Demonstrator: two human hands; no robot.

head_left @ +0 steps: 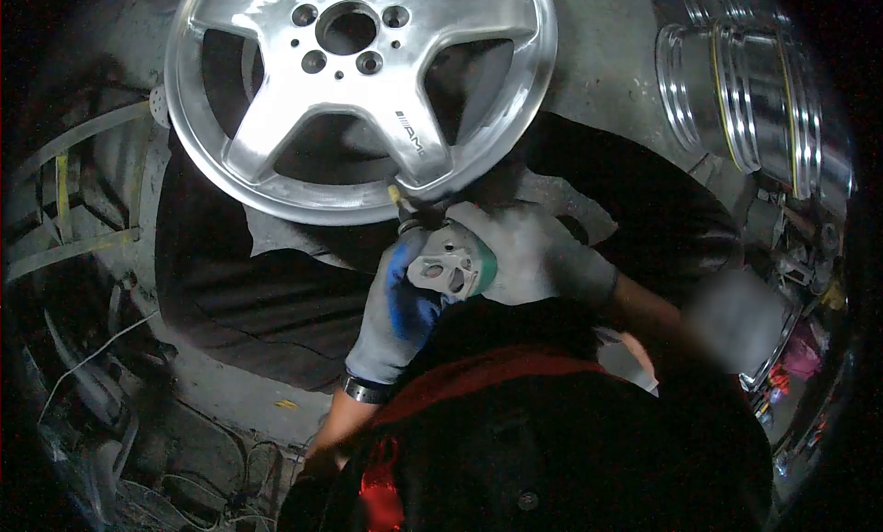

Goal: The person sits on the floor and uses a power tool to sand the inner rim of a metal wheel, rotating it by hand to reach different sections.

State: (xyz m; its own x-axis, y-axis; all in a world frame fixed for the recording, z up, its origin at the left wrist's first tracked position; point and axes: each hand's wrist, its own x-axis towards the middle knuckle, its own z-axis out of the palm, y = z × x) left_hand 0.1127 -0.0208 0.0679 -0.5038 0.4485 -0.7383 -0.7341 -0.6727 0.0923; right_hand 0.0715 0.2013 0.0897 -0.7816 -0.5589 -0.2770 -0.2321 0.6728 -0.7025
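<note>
A bare-metal alloy wheel (313, 95) with broad spokes and dark lettering on one spoke lies face up in front of me. Between my hands is a handheld die grinder (451, 261) with a grey end cap and a green body, its yellow-tipped bit (395, 194) right at the wheel's near rim. My left hand (382, 297), in a grey glove with a blue palm, is wrapped round the grinder's near left side. From the right, my gloved right hand (538, 256) grips the body, its fingers partly hidden.
My legs in dark trousers (248, 307) spread to both sides of the wheel. Several shiny wheel rims (754, 100) stand at the upper right. A metal frame (83, 192) is on the left, with cables (212, 417) on the floor at lower left. Clutter lines the right edge.
</note>
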